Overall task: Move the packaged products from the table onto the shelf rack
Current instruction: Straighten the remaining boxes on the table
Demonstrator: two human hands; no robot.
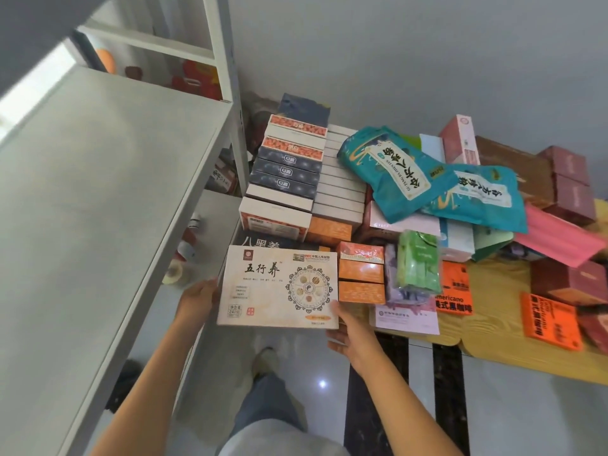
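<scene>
Both hands are gripping the big cream box (278,286), left hand (197,299) on its left edge, right hand (350,330) pinching the near right corner. It's hovering between the shelf rack (108,179) on the left and the cluttered bench (493,340) on the right.

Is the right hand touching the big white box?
Touching. The head view shows the right hand with its thumb on the big white box at its lower right corner.

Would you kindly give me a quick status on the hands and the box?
Both hands, left and right, grip the cream box by its sides. Box at table edge, beside the shelf rack. Nothing blocking.
</scene>
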